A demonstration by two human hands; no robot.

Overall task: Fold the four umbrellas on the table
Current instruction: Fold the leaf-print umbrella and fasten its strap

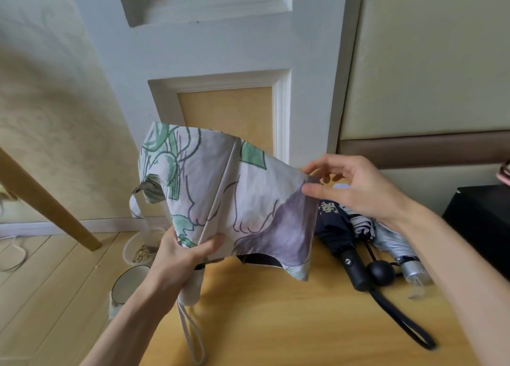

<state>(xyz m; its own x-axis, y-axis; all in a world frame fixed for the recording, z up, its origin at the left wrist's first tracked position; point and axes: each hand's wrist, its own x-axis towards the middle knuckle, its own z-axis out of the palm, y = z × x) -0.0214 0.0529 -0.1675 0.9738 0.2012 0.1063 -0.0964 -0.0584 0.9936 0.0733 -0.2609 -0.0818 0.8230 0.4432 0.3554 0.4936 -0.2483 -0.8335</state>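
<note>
The left grip (179,258) squeezes the patterned umbrella (220,189) near its handle, just above the bench (276,310). The right grip (356,192) pinches its cloth edge. Other umbrellas (334,236) lie nearby.

Bare left forearm (143,310), bare right forearm (455,255), slender fingers (323,164)

We held one umbrella (220,194) above the worktop (276,324), at its left; three other umbrellas (334,233) lay side by side on it to the right, a box (480,222) beyond them, a bowl (128,284) on the floor (55,283) leftward
</note>
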